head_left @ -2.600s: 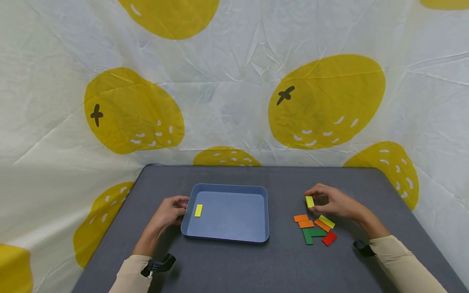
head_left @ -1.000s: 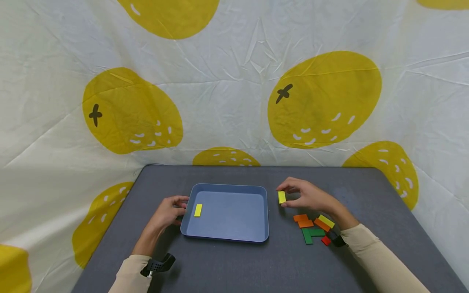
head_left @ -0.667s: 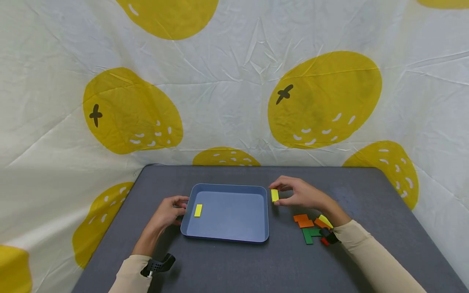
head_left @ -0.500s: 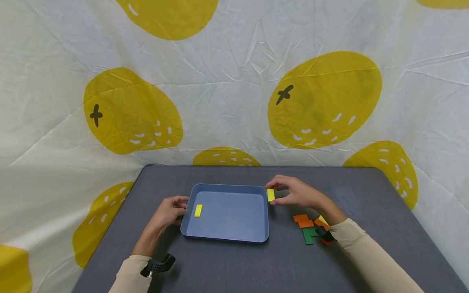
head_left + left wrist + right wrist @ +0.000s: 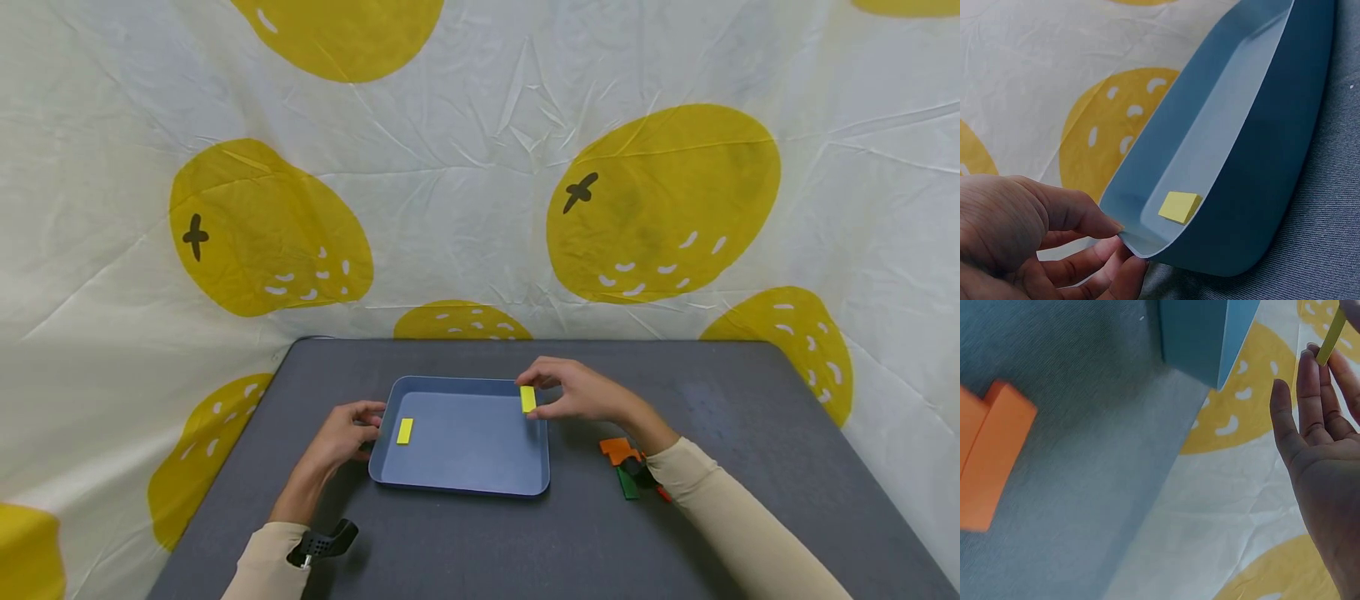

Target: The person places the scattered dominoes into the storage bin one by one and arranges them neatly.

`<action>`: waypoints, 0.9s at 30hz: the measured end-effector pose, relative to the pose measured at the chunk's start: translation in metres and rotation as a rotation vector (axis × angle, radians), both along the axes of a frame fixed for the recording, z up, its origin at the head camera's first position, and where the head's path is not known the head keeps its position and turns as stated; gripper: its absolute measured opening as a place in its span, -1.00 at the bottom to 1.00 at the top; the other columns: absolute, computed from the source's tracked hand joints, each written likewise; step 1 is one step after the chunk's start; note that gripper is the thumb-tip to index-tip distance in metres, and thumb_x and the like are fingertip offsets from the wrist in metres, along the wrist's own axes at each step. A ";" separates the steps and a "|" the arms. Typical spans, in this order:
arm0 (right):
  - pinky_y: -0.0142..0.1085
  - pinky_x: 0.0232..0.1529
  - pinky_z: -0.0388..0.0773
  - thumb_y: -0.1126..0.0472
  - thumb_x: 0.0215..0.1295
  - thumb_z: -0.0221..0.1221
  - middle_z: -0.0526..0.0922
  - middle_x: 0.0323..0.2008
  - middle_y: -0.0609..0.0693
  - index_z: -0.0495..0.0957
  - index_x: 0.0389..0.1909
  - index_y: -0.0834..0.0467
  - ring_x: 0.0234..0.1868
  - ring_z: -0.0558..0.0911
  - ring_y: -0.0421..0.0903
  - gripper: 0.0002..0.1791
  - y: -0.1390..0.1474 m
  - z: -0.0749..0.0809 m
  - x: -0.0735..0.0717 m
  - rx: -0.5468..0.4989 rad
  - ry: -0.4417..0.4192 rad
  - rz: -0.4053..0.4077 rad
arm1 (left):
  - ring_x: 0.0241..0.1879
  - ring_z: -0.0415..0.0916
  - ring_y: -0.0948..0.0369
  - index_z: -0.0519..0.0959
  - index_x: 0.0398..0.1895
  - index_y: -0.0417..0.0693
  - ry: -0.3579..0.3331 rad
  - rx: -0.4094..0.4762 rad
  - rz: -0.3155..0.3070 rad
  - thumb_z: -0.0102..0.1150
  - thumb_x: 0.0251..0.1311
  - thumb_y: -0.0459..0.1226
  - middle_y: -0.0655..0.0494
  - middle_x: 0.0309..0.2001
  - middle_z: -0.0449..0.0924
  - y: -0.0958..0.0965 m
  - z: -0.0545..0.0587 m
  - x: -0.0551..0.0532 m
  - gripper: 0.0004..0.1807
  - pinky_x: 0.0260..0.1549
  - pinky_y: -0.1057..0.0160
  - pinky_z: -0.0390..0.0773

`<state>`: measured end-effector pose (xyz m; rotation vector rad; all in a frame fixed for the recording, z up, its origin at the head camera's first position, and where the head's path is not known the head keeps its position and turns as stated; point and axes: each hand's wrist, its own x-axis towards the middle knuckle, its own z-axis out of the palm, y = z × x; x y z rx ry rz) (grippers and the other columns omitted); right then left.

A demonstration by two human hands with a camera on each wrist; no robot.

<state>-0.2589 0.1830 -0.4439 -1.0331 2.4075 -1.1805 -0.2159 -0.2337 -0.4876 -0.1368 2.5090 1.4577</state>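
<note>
- Landmark: blue, shallow rectangular tray with rounded corners (image 5: 472,450), set on the dark grey, fabric-textured desk (image 5: 450,550).
- Left hand (image 5: 345,435): grasps the tray's left rim between thumb and fingers.
- Right hand (image 5: 581,393): pinches a bright yellow rectangular block (image 5: 528,400), held above the tray's right end.
- Second yellow rectangular block (image 5: 405,432): lies flat inside the tray, near its left wall.
- Orange rectangular blocks (image 5: 616,447) and green rectangular block (image 5: 627,483): on the desk, right of the tray, partly hidden by the right wrist.

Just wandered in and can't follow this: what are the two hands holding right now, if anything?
Left hand: gripping the blue-grey rectangular tray at its edge.
Right hand: pinching a small yellow rectangular block.
</note>
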 end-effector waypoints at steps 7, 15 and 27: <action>-0.14 0.22 0.53 0.09 0.19 0.45 0.61 0.06 -0.13 0.62 0.11 -0.01 0.12 0.61 -0.12 -0.55 -0.023 0.003 -0.002 0.035 0.014 0.011 | -0.16 0.57 0.02 0.51 0.32 -0.23 -0.001 0.002 0.004 0.11 0.30 -0.51 -0.21 -0.01 0.52 0.000 0.001 0.000 -0.51 -0.41 0.04 0.68; -0.24 0.22 0.53 0.14 0.17 0.46 0.60 0.02 -0.18 0.63 0.10 0.00 0.10 0.60 -0.18 -0.55 -0.047 0.007 -0.003 0.050 0.032 0.034 | -0.16 0.57 0.01 0.51 0.31 -0.24 0.001 -0.006 0.001 0.11 0.29 -0.52 -0.21 -0.03 0.52 0.001 0.000 -0.001 -0.51 -0.42 0.05 0.69; -0.16 0.17 0.56 0.07 0.17 0.47 0.61 0.03 -0.12 0.62 0.11 0.04 0.08 0.61 0.01 -0.52 -0.079 0.007 -0.011 0.051 0.026 0.093 | -0.16 0.57 0.00 0.50 0.32 -0.24 -0.008 -0.004 0.007 0.11 0.30 -0.52 -0.22 -0.01 0.52 0.001 0.001 0.000 -0.50 -0.42 0.05 0.69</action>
